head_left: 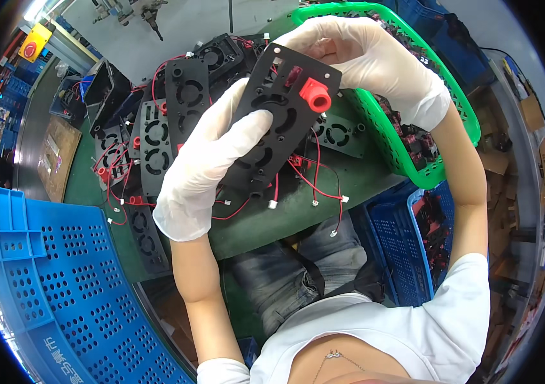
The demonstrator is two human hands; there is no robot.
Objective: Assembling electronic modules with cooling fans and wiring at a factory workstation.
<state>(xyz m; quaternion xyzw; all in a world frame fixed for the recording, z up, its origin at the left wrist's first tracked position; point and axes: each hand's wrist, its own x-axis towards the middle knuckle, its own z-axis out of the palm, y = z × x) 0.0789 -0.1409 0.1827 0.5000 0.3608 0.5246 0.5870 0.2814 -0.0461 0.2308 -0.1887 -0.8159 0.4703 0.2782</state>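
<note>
My gloved left hand is closed on a black fan panel, its thumb laid across the front face. The panel is held tilted above the bench. It has curved vent slots, screws and a red round socket near its upper right. My gloved right hand is at the panel's upper edge with its fingers curled together. The panel partly hides those fingertips, so what they pinch cannot be made out. Red and black wires with small white plugs hang below the panel.
Several similar black panels lie on the green bench top. At the right stands a green basket of small dark red-and-black parts. Blue crates stand at the left and beneath the basket. A wooden board lies far left.
</note>
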